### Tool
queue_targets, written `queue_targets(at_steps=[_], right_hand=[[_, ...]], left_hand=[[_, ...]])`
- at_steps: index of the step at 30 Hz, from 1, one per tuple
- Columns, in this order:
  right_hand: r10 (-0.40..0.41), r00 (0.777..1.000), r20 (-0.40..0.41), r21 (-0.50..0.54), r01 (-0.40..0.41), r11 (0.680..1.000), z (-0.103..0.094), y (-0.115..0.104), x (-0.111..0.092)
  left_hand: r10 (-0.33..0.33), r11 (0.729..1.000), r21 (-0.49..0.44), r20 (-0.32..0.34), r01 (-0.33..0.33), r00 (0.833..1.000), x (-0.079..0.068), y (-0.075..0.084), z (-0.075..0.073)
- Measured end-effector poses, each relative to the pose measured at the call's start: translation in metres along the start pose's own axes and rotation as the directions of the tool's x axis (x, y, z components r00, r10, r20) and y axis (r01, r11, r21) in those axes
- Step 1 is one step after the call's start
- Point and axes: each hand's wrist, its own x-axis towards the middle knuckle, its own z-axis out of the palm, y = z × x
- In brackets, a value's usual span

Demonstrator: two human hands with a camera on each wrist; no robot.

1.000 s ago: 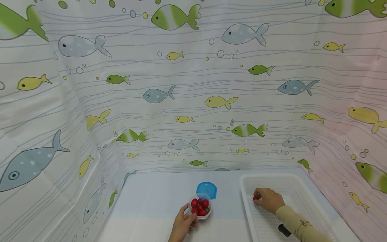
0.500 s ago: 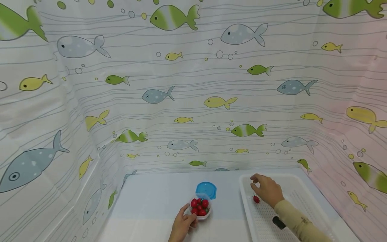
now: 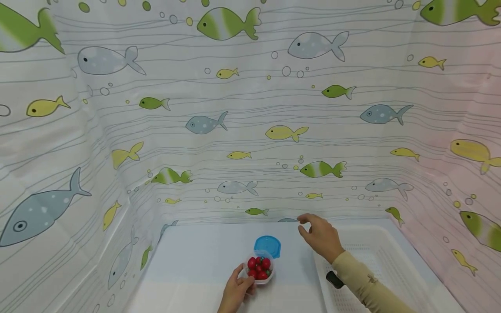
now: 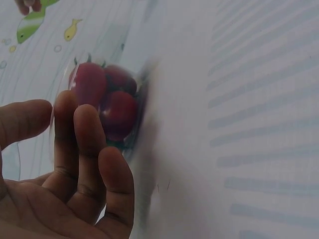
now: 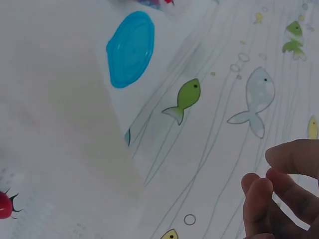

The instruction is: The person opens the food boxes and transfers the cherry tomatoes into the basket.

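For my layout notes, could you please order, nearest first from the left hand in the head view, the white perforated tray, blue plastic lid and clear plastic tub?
1. Clear tub: in the left hand
2. Blue lid: beyond the tub
3. White tray: right

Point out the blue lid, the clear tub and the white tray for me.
Blue lid (image 5: 131, 49): right wrist view, middle of its visible surface.
Clear tub (image 3: 264, 281): head view, its near wall.
White tray (image 3: 375, 258): head view, a bare part of its floor.

The right hand (image 3: 322, 237) has released a tomato (image 5: 5, 205) and moved left.
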Motion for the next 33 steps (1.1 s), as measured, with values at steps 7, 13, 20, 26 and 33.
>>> queue_targets(at_steps=[7,13,20,26,33], right_hand=[[-0.021,0.997,0.074,0.013,0.02,1.0,0.012,-0.026,0.004],[-0.067,0.986,0.153,0.032,0.063,0.998,0.022,-0.046,0.008],[-0.142,0.956,0.255,0.086,0.123,0.989,0.039,-0.059,0.008],[-0.163,0.932,0.323,0.118,0.131,0.984,0.059,-0.063,0.007],[-0.169,0.906,0.388,0.126,0.13,0.984,0.078,-0.068,0.003]], left_hand=[[-0.001,1.0,-0.007,0.003,0.001,1.0,-0.001,-0.002,0.001],[0.021,1.0,-0.007,0.009,-0.021,1.0,-0.003,0.0,0.002],[0.019,1.0,-0.011,0.021,-0.019,1.0,-0.003,0.003,0.002],[0.044,0.999,-0.009,0.024,-0.044,0.999,-0.005,0.004,0.002],[0.067,0.998,-0.005,0.021,-0.067,0.998,-0.006,0.003,0.001]])
